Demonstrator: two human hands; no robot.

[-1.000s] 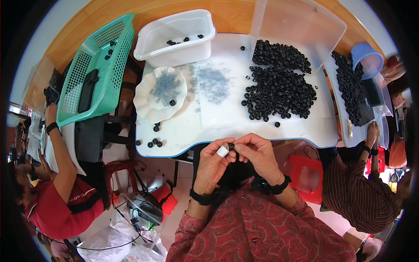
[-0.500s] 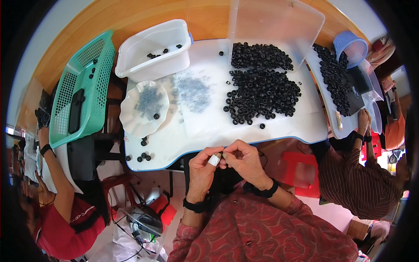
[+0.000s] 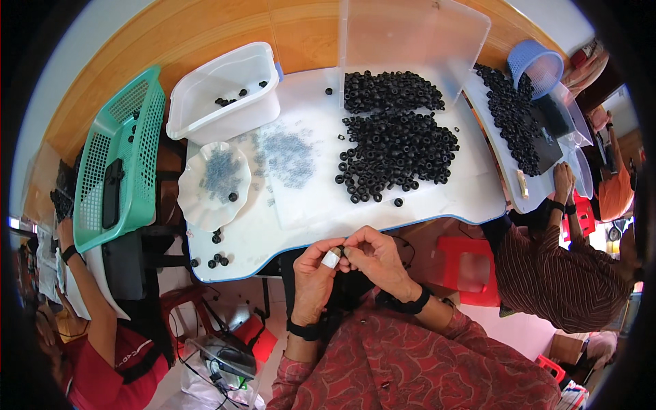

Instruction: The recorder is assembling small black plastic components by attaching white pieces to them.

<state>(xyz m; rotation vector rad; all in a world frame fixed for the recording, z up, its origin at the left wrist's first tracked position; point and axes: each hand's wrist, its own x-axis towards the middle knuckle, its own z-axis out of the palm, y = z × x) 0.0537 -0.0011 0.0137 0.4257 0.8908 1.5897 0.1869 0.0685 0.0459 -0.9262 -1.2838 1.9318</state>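
Observation:
My left hand [image 3: 316, 275] and my right hand [image 3: 377, 262] meet just off the front edge of the white table [image 3: 287, 229]. Fingertips on both sides are pinched together. Between them is something small and dark, mostly hidden by the fingers. A white wrap covers one left fingertip. Across the table from my hands lies a big pile of small black ring-shaped parts [image 3: 400, 152]. Left of it are many tiny clear-looking pieces [image 3: 287, 157], spread on the white surface. A wavy-rimmed white dish [image 3: 198, 217] holds more of these tiny pieces and one black part.
At the back left stands a white bin [image 3: 184, 123] with a few black parts. A green basket [image 3: 137, 212] holds a dark flat object. Behind the pile stands a translucent plastic box [image 3: 413, 41]. Co-workers sit on both sides; a red stool [image 3: 471, 263] is at right.
The view has shifted a little, so the table sits lower and further left in it. Both hands remain together in a pinch, with small finger movements.

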